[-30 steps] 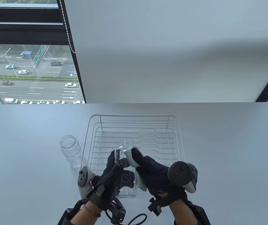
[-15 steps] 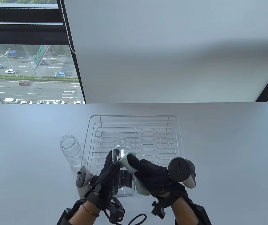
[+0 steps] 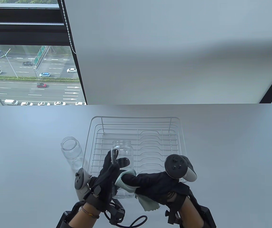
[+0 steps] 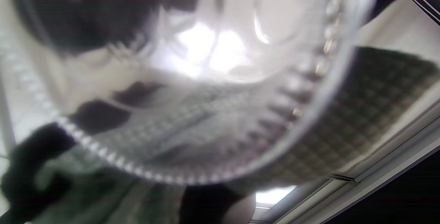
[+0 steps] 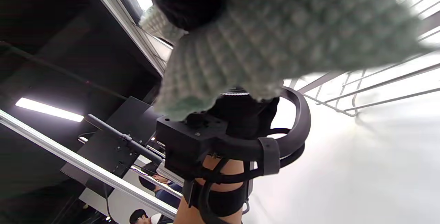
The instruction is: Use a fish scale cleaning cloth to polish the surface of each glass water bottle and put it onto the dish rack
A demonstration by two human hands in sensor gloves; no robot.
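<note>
A clear glass bottle [image 3: 123, 155] is held above the table's front, my left hand [image 3: 109, 171] gripping it with fingers curled round its side. My right hand [image 3: 150, 184] holds the pale green fish scale cloth [image 3: 127, 184] and presses it against the bottle's lower part. The cloth's loose end [image 3: 149, 205] hangs below the palm. In the left wrist view the bottle's ribbed base [image 4: 206, 114] fills the frame, blurred, with cloth [image 4: 371, 93] behind it. The right wrist view shows the cloth [image 5: 275, 41] close up. A second glass bottle [image 3: 72, 152] stands on the table, left of the rack.
A white wire dish rack [image 3: 136, 142] sits in the middle of the grey table [image 3: 221, 154], holding nothing. Its front edge lies just behind my hands. A window and a white blind stand beyond the table's far edge.
My right hand slid the cloth down the bottle from near its neck to its lower part, and turned leftward. The bottle shifted slightly left in my left hand.
</note>
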